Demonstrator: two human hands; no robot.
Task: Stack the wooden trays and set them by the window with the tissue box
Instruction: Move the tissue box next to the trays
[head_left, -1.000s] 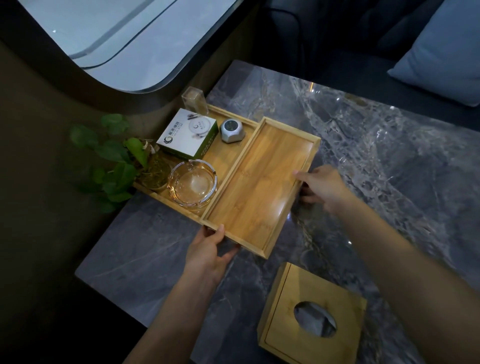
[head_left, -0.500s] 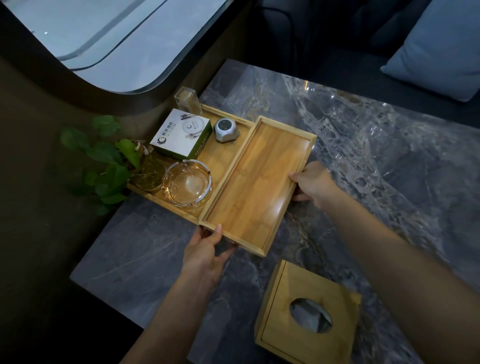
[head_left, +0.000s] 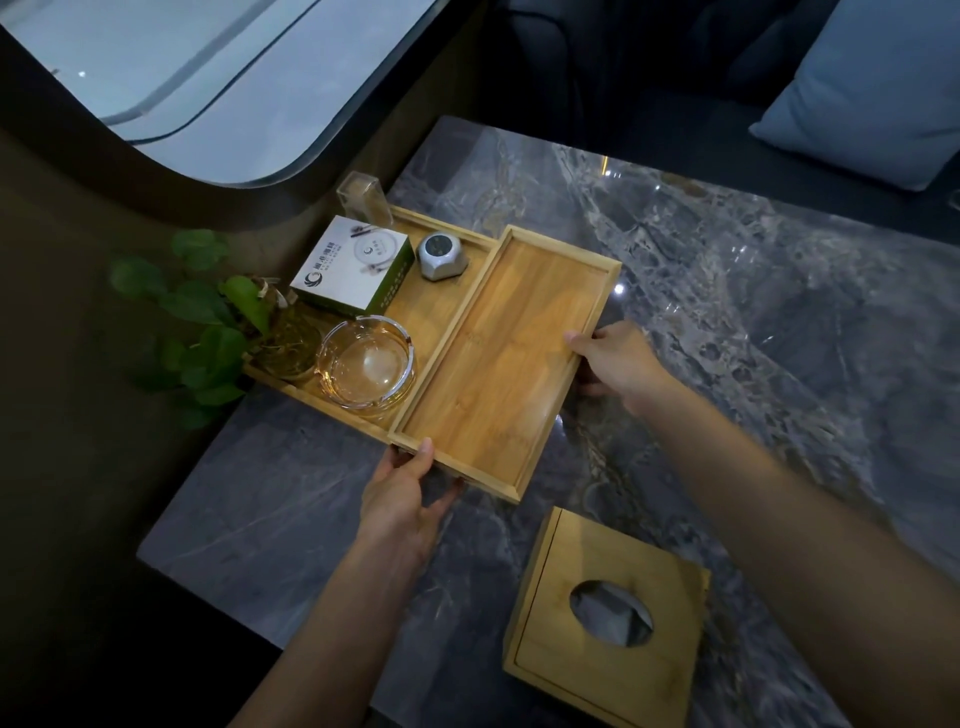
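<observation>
An empty wooden tray (head_left: 498, 364) lies on the marble table, side by side with a second wooden tray (head_left: 441, 312) that holds several items near the window. My left hand (head_left: 405, 483) grips the empty tray's near corner, thumb over the rim. My right hand (head_left: 613, 358) grips its right long edge. A wooden tissue box (head_left: 602, 618) with an oval opening stands at the near right, apart from both trays.
The loaded tray carries a glass ashtray (head_left: 366, 366), a white and green box (head_left: 353, 265), a small grey device (head_left: 441, 254), a clear holder (head_left: 361, 195) and a plant in a glass (head_left: 218, 312). The window (head_left: 208, 78) curves at far left. A blue cushion (head_left: 872, 88) lies beyond the table (head_left: 753, 312).
The scene has hardly changed. Both hands keep their grip on the empty tray, which stays against the loaded tray; the view has shifted slightly.
</observation>
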